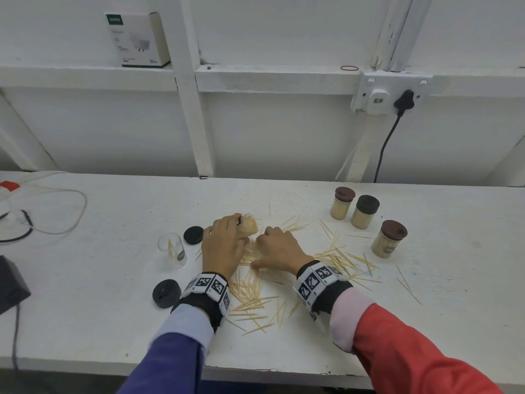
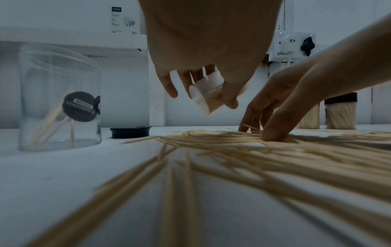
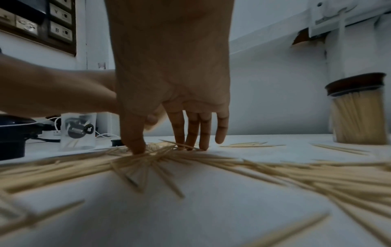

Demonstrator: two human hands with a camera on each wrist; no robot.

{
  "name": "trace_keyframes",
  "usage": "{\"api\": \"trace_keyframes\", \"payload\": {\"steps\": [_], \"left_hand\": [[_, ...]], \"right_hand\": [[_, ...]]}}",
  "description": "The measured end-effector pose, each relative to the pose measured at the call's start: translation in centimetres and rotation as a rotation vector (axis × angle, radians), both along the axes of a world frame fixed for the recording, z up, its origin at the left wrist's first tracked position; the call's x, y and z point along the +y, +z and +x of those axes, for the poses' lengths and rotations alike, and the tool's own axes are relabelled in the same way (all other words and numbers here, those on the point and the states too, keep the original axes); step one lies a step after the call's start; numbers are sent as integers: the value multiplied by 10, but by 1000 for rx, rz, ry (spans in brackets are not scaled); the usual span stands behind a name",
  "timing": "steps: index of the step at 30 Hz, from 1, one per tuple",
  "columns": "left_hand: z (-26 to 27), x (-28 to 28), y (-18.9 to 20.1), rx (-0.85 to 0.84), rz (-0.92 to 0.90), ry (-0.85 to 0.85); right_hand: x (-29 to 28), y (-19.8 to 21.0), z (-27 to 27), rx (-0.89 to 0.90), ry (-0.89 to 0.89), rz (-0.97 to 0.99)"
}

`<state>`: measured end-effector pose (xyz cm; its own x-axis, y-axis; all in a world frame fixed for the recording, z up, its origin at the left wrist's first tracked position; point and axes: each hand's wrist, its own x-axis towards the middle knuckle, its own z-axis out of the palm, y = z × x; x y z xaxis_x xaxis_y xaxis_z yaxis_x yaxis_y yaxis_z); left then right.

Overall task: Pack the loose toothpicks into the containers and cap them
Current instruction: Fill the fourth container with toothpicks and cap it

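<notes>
Loose toothpicks (image 1: 250,294) (image 2: 253,150) (image 3: 232,167) lie scattered over the white table (image 1: 113,322). My left hand (image 1: 235,231) (image 2: 201,50) grips a clear container (image 1: 250,223) (image 2: 208,95), tilted and packed with toothpicks. Beside it, my right hand (image 1: 279,248) (image 3: 165,147) presses its thumb and straight fingertips (image 3: 191,143) down into the pile. A clear, nearly empty container (image 1: 172,251) (image 2: 59,100) stands upright on the left. Two black caps (image 1: 194,235) (image 1: 166,294) lie near it. Three capped full containers (image 1: 342,207) (image 1: 365,211) (image 1: 387,238) stand at the right.
A white box (image 1: 139,38) stands on the wall ledge, and a socket with a black plug (image 1: 404,99) is at the upper right. White cables (image 1: 56,209) and a dark object (image 1: 11,285) lie at the table's left. The table's front edge runs near my sleeves.
</notes>
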<state>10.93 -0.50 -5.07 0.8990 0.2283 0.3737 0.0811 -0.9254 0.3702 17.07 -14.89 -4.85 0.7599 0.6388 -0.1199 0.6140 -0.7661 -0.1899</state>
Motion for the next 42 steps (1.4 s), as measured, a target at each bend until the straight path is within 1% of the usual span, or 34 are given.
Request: {"api": "trace_keyframes", "payload": {"steps": [7,12,14,18,22,32,38,42], "left_hand": [[1,0,-1,-9,14,-4],[-1,1,-1,1,22,-2],[-1,1,-2,4,20,-1],[0,1,-2,20,15,5],[1,1,-3,43,20,-2],[1,2,-3,71,35,-16],[3,1,-1,98,39,-2],[2,1,-2,102,34,-5]], "right_hand": [[1,3,-1,58,-55,81],[7,-4,-7,-14,-66,10],[8,-5,-6,-15,-89,45],[6,-1,-4,50,-111,111],[2,2,-2,57,-127,155],[-7,8,2,73,-104,96],[-21,15,7,117,-151,127],[-32,30,12,129,-162,135]]}}
